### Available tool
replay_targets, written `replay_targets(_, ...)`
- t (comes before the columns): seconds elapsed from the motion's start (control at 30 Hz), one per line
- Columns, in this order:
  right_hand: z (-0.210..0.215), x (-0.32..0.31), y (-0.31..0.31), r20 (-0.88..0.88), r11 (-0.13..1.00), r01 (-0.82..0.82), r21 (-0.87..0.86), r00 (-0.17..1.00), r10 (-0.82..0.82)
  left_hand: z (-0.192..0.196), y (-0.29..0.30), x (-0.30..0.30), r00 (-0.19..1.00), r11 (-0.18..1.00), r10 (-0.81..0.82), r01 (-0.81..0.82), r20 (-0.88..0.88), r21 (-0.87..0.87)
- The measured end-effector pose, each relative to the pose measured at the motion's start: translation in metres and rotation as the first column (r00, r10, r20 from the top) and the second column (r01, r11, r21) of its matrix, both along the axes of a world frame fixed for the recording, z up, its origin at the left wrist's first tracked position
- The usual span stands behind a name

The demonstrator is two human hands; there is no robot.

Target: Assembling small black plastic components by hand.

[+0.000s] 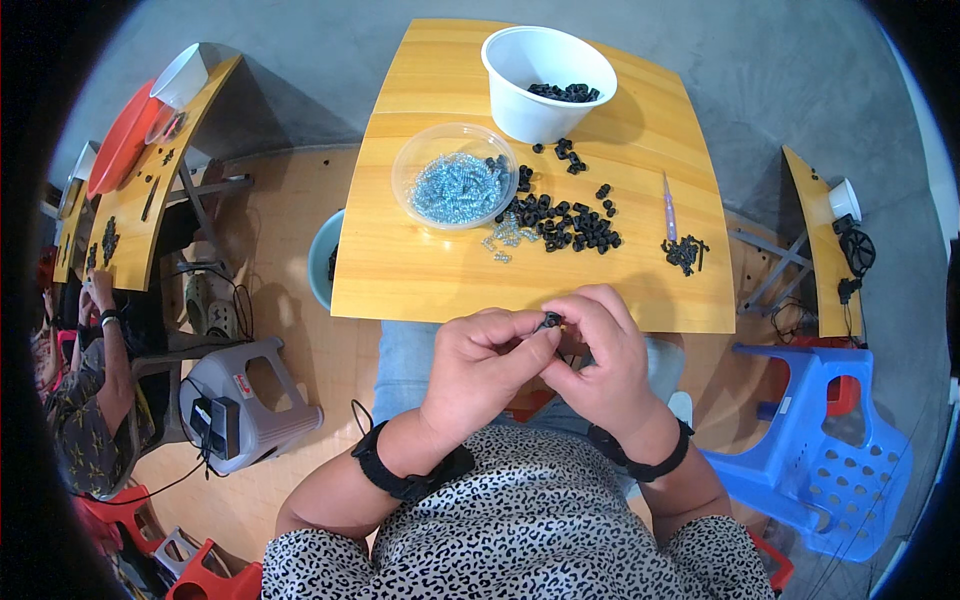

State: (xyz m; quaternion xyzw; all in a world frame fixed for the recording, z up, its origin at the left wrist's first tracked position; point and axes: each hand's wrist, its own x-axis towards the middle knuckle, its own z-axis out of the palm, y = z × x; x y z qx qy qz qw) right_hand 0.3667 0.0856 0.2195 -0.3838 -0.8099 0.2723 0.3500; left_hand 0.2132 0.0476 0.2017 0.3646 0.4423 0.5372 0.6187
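Just in front of the table's near edge, a small black plastic part (pixel 551 320) sits between the fingertips of both hands. My left hand (pixel 487 358) pinches it from the left with thumb and forefinger. On the other side my right hand (pixel 601 345) grips it too, its fingers covering most of it. Beyond the hands lies a loose pile of black plastic parts (pixel 580 228). Beside that pile are a few loose small springs (pixel 510 232) and a clear round tub (pixel 404 190) full of shiny bluish springs. Small black pins (pixel 684 254) lie at the right, below a slim purple pointed tool (pixel 669 208).
A white tub (pixel 512 115) holding black parts stands at the back of the wooden table (pixel 400 285). On the left are a grey stool (pixel 230 385), a teal bucket (pixel 322 262) and another person (pixel 110 375) at a second table. A blue stool (pixel 800 450) stands at right.
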Motion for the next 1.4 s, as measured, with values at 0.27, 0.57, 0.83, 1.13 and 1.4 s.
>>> replay_targets(0.27, -0.001, 0.006, 0.004, 0.147, 0.985, -0.060, 0.163, 0.988, 0.035, 0.002, 0.001, 0.002, 0.999, 1.000, -0.004, 0.003, 0.035, 0.017)
replay_targets(0.57, -0.004, 0.000, -0.004, 0.262, 0.946, -0.092, 0.312, 0.965, 0.007, 0.006, -0.003, -0.002, 0.973, 0.997, 0.020, -0.003, -0.228, 0.073)
replay_targets(0.83, -0.008, -0.004, -0.009, 0.342, 0.949, -0.080, 0.305, 0.939, -0.030, 0.004, -0.006, 0.000, 0.977, 0.999, 0.040, -0.031, -0.210, 0.045)
replay_targets(1.13, -0.008, -0.008, -0.005, 0.372, 0.920, -0.104, 0.378, 0.927, -0.048, 0.001, -0.006, -0.004, 0.925, 0.989, 0.118, -0.079, -0.361, 0.122)
replay_targets(1.4, -0.004, -0.008, -0.002, 0.336, 0.913, -0.093, 0.397, 0.940, -0.050, 0.010, -0.003, -0.004, 0.953, 0.990, 0.092, -0.056, -0.290, 0.130)
